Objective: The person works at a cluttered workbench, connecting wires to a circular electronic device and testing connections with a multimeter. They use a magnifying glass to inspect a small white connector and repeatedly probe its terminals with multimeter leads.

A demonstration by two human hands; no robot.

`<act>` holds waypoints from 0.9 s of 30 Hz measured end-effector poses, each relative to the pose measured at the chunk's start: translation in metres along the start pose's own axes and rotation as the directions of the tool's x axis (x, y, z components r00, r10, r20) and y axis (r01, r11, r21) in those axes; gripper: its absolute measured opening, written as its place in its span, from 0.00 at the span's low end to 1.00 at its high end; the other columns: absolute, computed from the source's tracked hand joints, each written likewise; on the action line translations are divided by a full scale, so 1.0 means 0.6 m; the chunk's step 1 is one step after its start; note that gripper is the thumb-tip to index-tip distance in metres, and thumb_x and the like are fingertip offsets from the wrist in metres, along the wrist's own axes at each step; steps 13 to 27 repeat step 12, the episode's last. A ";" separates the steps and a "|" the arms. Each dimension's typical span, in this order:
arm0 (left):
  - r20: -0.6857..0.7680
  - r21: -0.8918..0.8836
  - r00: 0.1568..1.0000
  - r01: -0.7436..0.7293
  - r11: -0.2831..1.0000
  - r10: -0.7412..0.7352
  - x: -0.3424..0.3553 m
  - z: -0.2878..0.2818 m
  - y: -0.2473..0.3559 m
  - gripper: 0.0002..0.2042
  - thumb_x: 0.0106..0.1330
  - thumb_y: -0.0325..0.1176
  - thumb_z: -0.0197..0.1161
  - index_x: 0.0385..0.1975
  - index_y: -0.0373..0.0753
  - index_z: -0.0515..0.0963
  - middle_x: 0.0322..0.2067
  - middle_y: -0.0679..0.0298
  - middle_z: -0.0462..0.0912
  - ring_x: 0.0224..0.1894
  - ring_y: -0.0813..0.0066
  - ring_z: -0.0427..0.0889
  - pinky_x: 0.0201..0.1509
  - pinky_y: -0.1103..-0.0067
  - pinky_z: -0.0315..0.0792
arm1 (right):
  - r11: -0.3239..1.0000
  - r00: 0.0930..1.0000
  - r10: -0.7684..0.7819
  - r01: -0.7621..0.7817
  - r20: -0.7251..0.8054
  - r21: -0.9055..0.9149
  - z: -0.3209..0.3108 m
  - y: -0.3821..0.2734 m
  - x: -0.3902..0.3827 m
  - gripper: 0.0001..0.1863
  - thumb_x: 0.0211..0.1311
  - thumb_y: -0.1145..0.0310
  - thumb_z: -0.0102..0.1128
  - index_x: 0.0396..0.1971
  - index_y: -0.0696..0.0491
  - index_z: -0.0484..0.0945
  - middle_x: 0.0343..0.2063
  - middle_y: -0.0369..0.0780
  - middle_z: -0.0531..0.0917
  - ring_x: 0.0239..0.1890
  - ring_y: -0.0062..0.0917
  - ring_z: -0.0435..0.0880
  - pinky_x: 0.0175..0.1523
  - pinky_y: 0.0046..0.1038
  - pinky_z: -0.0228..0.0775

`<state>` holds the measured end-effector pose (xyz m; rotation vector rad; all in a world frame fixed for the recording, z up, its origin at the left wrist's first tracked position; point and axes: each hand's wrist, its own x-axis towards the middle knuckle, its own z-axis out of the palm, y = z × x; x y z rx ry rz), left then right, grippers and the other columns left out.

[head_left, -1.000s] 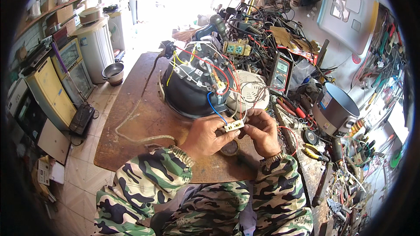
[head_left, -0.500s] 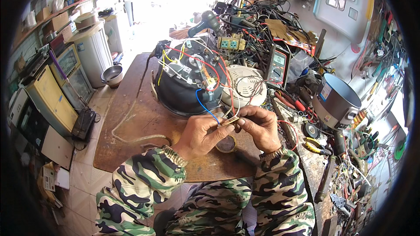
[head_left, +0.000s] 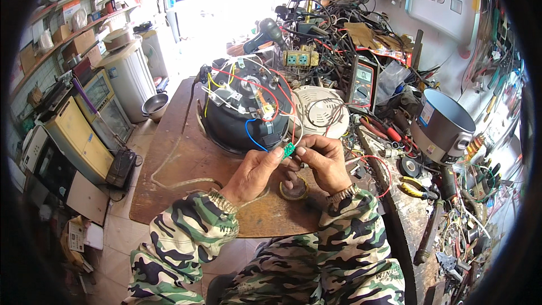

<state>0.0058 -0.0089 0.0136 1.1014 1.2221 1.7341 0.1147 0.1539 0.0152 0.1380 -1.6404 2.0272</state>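
Observation:
A small green circuit board (head_left: 288,149) is pinched in the fingers of my left hand (head_left: 253,174), above the wooden table (head_left: 186,164). My right hand (head_left: 324,164) is closed at the board's right end, its thumb and fingers pressed together by the wires there. A blue wire (head_left: 252,134) runs from the board area to the upturned black appliance body (head_left: 226,130), probably a rice cooker's, whose exposed underside carries red, yellow and white wires. Beneath my hands sits a small round tin (head_left: 293,188), its contents dark. Behind them lies a vented cream cover (head_left: 322,112).
On the right are a multimeter (head_left: 361,82), a silver pot-shaped housing (head_left: 442,127), black tape (head_left: 409,166) and yellow-handled pliers (head_left: 418,188). Tangled cables (head_left: 333,22) pile up at the back. A power cord (head_left: 164,183) crosses the table's left side.
The board has turned from edge-on to showing its green face. My right hand has shifted slightly left and down. The whole view has also shifted a little.

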 end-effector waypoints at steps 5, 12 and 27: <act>-0.062 0.132 0.998 -0.020 0.991 0.028 0.000 0.004 -0.008 0.27 0.78 0.48 0.44 0.39 0.26 0.81 0.29 0.60 0.85 0.31 0.78 0.83 0.36 0.81 0.77 | 0.987 0.996 0.068 -0.058 -0.061 0.147 -0.003 0.028 -0.003 0.05 0.61 0.75 0.64 0.35 0.61 0.81 0.28 0.37 0.84 0.30 0.17 0.80 0.38 0.21 0.72; -0.070 0.161 0.998 0.004 0.987 0.007 -0.003 0.008 -0.004 0.26 0.78 0.48 0.46 0.41 0.27 0.81 0.32 0.58 0.85 0.33 0.76 0.84 0.39 0.78 0.80 | 0.979 0.994 0.106 -0.103 -0.007 0.177 -0.005 0.022 -0.004 0.05 0.63 0.76 0.63 0.36 0.62 0.81 0.31 0.38 0.85 0.34 0.19 0.83 0.41 0.23 0.76; -0.070 0.161 0.998 0.004 0.987 0.007 -0.003 0.008 -0.004 0.26 0.78 0.48 0.46 0.41 0.27 0.81 0.32 0.58 0.85 0.33 0.76 0.84 0.39 0.78 0.80 | 0.979 0.994 0.106 -0.103 -0.007 0.177 -0.005 0.022 -0.004 0.05 0.63 0.76 0.63 0.36 0.62 0.81 0.31 0.38 0.85 0.34 0.19 0.83 0.41 0.23 0.76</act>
